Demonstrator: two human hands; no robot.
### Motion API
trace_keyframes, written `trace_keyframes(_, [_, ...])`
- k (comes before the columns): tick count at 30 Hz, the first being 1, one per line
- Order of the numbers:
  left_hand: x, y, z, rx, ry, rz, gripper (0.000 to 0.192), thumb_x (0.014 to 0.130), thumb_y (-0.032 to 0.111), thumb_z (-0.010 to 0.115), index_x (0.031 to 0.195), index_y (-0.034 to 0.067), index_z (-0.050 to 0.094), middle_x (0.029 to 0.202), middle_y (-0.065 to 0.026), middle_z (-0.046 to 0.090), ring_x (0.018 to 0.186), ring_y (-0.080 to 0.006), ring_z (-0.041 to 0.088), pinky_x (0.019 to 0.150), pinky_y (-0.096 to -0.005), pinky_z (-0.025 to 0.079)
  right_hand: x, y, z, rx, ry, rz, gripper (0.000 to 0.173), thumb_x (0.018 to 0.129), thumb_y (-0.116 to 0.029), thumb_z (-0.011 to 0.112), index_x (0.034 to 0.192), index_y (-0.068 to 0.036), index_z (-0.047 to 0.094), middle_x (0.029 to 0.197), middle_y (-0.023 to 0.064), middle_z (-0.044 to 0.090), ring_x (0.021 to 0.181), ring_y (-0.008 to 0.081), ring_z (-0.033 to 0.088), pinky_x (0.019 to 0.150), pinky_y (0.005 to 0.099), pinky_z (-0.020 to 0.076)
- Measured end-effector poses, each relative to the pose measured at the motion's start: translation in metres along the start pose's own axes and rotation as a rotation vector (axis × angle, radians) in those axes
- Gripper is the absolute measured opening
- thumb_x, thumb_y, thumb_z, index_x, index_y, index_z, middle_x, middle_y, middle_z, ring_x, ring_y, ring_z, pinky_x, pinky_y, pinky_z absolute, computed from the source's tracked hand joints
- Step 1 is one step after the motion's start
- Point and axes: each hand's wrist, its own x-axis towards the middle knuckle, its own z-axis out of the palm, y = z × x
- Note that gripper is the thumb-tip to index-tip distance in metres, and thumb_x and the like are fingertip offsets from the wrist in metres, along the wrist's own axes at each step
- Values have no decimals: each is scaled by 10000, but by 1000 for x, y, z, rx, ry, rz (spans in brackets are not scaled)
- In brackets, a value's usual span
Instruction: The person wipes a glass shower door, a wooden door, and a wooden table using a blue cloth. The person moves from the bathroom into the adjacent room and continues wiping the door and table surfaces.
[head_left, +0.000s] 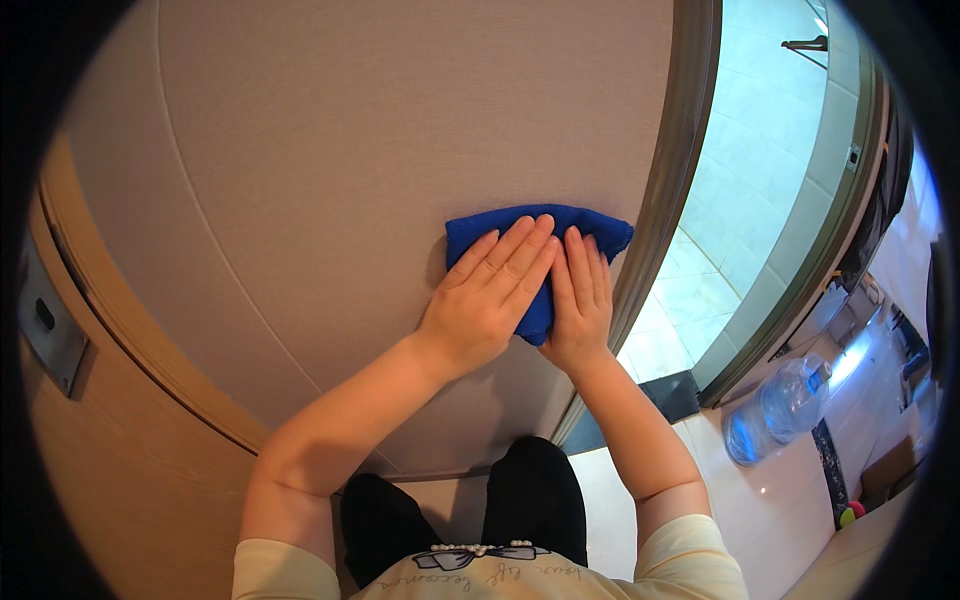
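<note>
A folded blue cloth (540, 217) lies flat against the beige textured wall (375, 135), close to the brown door frame (679, 142). Both hands press on it with straight fingers pointing up. My left hand (487, 300) covers the cloth's left and middle part, fingers slightly spread. On the right part rests my right hand (581, 300), its fingers close together and its index finger against the left fingertips. The cloth's top edge and right corner stick out past the fingers, and its lower tip hangs between the palms. What lies under the palms is hidden.
Right of the frame is a doorway onto a room with pale wall tiles (765, 127). A large clear plastic water bottle (776, 412) stands on the glossy floor (750, 487). At left is a wooden door (135, 465) with a metal lock plate (52, 315).
</note>
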Motion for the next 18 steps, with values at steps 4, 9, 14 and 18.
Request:
trace_keyframes(4, [1, 2, 0, 106, -32, 2, 412, 886, 99, 421, 1278, 8, 508, 1405, -120, 428, 1322, -220, 382, 1116, -356, 225, 8, -5, -13, 8, -39, 17, 704, 680, -168, 664, 1307, 60, 440, 1401, 244, 377, 1296, 395, 370, 1065, 495, 266])
trace_keyframes(9, [1, 2, 2, 134, -69, -12, 421, 884, 125, 425, 1283, 21, 509, 1401, -115, 434, 1326, -213, 376, 1113, -358, 227, 18, 0, -14, -7, -70, 77, 644, 763, -209, 605, 1309, 84, 429, 1418, 258, 344, 1339, 398, 301, 1085, 481, 241])
trace_keyframes(14, [-5, 3, 5, 105, -54, -4, 443, 847, 77, 443, 1280, 28, 520, 1394, -117, 446, 1324, -227, 377, 1109, -367, 219, 10, 0, -1, -33, -3, 49, 634, 791, -237, 596, 1305, 94, 427, 1419, 271, 334, 1336, 412, 297, 1081, 482, 243])
trace_keyframes(18, [-12, 5, 3, 110, -75, 6, 429, 876, 94, 412, 1288, 28, 511, 1406, -119, 430, 1332, -226, 366, 1108, -371, 217, -3, -4, 4, -35, -24, 65, 594, 820, -225, 550, 1307, 93, 426, 1425, 268, 327, 1345, 406, 283, 1079, 490, 234])
